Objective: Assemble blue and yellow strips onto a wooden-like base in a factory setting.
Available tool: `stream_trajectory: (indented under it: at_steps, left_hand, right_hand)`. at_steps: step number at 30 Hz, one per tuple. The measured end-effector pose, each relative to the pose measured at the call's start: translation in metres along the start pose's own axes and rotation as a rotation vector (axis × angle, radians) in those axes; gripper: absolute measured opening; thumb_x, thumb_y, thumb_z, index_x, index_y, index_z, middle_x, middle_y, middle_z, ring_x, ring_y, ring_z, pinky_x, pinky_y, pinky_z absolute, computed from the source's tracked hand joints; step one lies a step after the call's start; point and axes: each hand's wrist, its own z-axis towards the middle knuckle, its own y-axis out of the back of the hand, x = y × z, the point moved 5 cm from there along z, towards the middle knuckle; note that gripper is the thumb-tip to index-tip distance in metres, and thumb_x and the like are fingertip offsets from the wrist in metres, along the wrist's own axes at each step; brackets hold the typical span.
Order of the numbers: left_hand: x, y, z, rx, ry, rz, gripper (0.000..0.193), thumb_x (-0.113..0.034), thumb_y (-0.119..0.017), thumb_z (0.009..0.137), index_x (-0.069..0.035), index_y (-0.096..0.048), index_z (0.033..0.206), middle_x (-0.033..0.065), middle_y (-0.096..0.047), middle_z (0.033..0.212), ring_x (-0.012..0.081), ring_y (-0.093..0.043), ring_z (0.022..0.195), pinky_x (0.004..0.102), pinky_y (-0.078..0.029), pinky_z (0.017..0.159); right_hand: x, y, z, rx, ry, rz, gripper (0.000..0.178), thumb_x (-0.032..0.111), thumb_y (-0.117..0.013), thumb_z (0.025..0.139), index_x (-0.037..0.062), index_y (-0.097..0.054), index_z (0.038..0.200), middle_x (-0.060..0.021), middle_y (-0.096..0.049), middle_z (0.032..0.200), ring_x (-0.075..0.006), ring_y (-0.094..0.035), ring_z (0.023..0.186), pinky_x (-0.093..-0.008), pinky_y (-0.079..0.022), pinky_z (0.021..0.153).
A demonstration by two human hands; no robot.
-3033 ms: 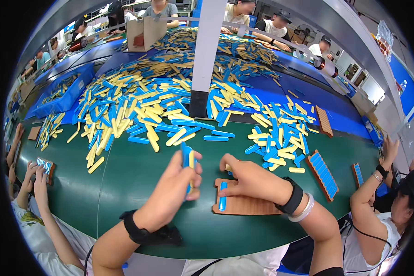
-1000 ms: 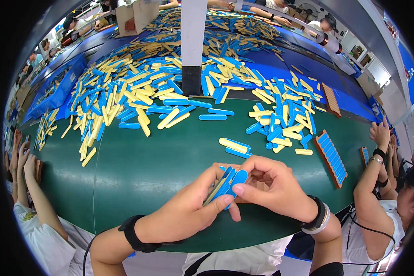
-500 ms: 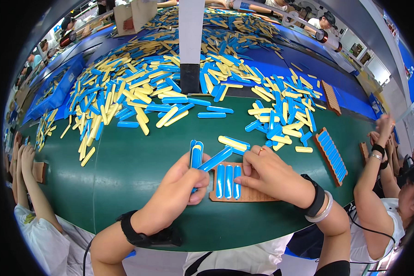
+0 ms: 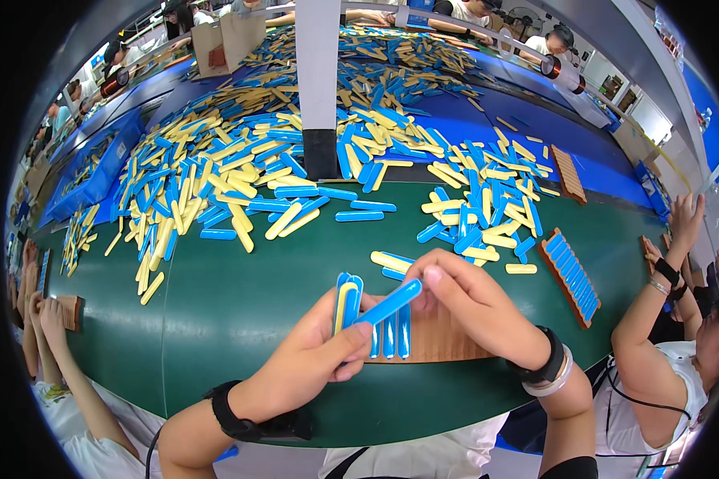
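Note:
My left hand (image 4: 325, 339) is closed around a small bunch of flat, round-ended strips (image 4: 346, 305), blue and yellow. One blue strip (image 4: 391, 301) sticks out to the right from under its thumb. At that strip's far end, the fingertips of my right hand (image 4: 475, 299) are pinched together; how firmly they hold it is partly hidden. Below both hands lies a brown grooved tray (image 4: 447, 342), with three blue strips (image 4: 389, 339) side by side in its left grooves. The hands cover the tray's upper edge.
A heap of blue and yellow strips (image 4: 240, 160) spreads over the green table (image 4: 240, 319). Right of me lies a tray filled with blue strips (image 4: 570, 277), and an unfilled one (image 4: 568, 174) farther back. A white post (image 4: 318, 72) rises ahead. Other people sit at both sides.
My right hand has lifted from the tray's grooves up to the end of the blue strip. My left hand has shifted slightly right, and the held blue strip now reaches farther right.

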Motion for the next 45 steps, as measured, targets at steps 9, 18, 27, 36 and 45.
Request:
stream_trajectory:
  at_steps: [9,18,27,36,45]
  left_hand:
    - [0.002,-0.011,0.0,0.165,0.032,-0.027,0.023,-0.016,-0.045,0.096,-0.006,-0.042,0.117,-0.0004,-0.041,0.072,0.0058,-0.034,0.056,0.0205,-0.028,0.048]
    - [0.005,0.008,0.005,-0.093,0.037,-0.1,0.019,-0.011,-0.039,0.09,-0.005,-0.043,0.108,0.0031,-0.042,0.075,0.0091,-0.038,0.056,0.0222,-0.029,0.047]
    - [0.004,-0.001,0.001,-0.015,-0.002,0.035,0.026,-0.015,-0.041,0.096,-0.003,-0.036,0.119,0.0142,-0.056,0.083,0.0087,-0.044,0.05,0.0229,-0.04,0.041]
    - [0.002,-0.017,-0.005,0.201,0.066,0.167,0.042,-0.018,-0.042,0.097,-0.006,-0.027,0.134,0.0139,-0.059,0.08,0.006,-0.04,0.045,0.019,-0.036,0.04]
    - [0.012,-0.014,-0.005,0.085,-0.052,0.343,0.026,-0.024,-0.04,0.099,-0.005,-0.039,0.118,-0.0009,-0.042,0.065,0.0036,-0.032,0.05,0.0183,-0.026,0.044]
  right_hand:
    - [0.009,0.004,-0.008,-0.033,-0.051,0.504,0.02,0.007,-0.063,0.086,0.0016,-0.05,0.1,-0.005,-0.059,0.086,-0.0097,-0.061,0.071,-0.0228,-0.051,0.063]
    - [-0.002,-0.012,-0.053,0.01,0.572,-0.924,0.034,0.022,-0.077,0.067,0.0073,-0.064,0.095,-0.0064,-0.06,0.071,-0.021,-0.06,0.064,-0.0291,-0.046,0.054]
    - [-0.003,-0.01,-0.057,-0.084,0.353,-1.104,0.03,0.025,-0.066,0.078,0.0161,-0.063,0.107,-0.005,-0.053,0.094,-0.021,-0.051,0.091,-0.0375,-0.037,0.08]
    - [0.002,-0.011,-0.03,-0.086,-0.091,-0.037,0.016,0.018,-0.063,0.086,0.0063,-0.062,0.097,-0.005,-0.061,0.075,-0.0099,-0.056,0.063,-0.0238,-0.041,0.055]
    - [-0.019,0.01,-0.014,0.135,0.021,-0.185,0.021,0.017,-0.071,0.078,0.0024,-0.057,0.085,-0.0052,-0.058,0.079,-0.0128,-0.055,0.074,-0.0261,-0.045,0.064]
